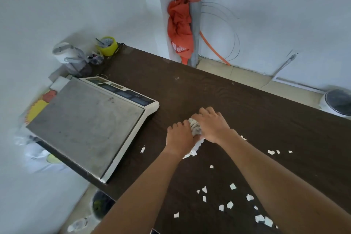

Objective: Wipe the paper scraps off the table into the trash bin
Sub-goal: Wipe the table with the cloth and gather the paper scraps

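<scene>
Your left hand (179,135) and right hand (212,124) both clutch the rag (195,127) mid-worktop (247,104); wiping is just starting. Paper scraps (229,204) lie at 5 o'clock of the rag. Next, sweep them toward 7 o'clock, where the trash bin (101,206) appears to stand.

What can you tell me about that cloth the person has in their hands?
The cloth is a small, crumpled rag, whitish with grey smudges, soft fabric by its look. It is bunched into a wad and pressed onto the dark table near its middle. The left hand and right hand both clasp it from either side, hiding most of it. White paper scraps lie just below it, toward the person.
</scene>
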Motion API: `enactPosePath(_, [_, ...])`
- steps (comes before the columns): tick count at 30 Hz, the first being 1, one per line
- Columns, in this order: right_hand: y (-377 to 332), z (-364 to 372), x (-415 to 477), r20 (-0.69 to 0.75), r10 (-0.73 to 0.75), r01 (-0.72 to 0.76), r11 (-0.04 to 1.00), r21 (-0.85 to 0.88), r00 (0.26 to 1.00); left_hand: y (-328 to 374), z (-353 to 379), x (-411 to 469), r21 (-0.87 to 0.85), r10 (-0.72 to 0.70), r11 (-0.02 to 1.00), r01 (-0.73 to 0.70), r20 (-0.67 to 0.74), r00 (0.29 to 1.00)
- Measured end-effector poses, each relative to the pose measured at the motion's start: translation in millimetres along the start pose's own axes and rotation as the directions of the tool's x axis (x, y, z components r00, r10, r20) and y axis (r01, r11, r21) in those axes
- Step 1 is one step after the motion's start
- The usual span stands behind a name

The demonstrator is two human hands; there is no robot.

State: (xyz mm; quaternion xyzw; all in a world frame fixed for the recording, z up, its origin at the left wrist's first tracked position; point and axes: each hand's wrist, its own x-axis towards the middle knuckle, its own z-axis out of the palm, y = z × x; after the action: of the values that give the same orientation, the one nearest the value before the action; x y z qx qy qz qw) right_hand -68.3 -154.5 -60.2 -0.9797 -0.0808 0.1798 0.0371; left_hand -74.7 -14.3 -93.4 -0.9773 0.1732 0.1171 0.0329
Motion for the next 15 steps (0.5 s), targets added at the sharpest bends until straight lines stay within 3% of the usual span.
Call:
enactPosePath(8, [23,22,-44,-0.042,0.049,-0.047,0.997,0.054,0.998,51,5,-29,0.013,-0.004,1.000,0.004,0.027,1.000])
enactPosePath(15, [34,36,-75,-0.052,0.121,-0.115,0.988,0.100,0.991,70,10,-39,0.000,0.100,0.995,-0.100,0.023,0.995])
